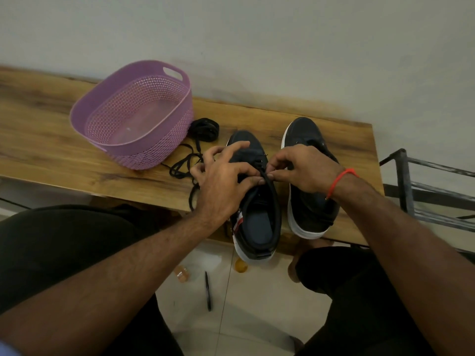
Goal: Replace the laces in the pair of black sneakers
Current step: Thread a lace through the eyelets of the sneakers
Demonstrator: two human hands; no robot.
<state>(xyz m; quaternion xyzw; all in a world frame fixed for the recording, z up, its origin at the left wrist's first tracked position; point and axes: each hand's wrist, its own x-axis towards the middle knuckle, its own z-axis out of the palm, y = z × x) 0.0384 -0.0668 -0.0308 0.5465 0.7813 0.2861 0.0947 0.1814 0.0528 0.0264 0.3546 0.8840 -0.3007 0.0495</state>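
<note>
Two black sneakers with white soles stand side by side on the wooden bench (51,140). The left sneaker (257,222) sits under both hands, its heel hanging over the bench's near edge. My left hand (221,181) grips the shoe's upper at the eyelets. My right hand (300,168) pinches a black lace end at the eyelets on the shoe's right side. The right sneaker (308,209) stands just beyond my right wrist, still laced. A loose black lace (182,165) trails across the bench left of my left hand. A coiled black lace bundle (204,129) lies beside the basket.
A purple plastic basket (133,116) stands on the bench at the left, close to the wall. A metal rack (424,191) is at the right of the bench. On the tiled floor below lie a pen (207,291) and a small bottle (181,273). My knees flank the floor gap.
</note>
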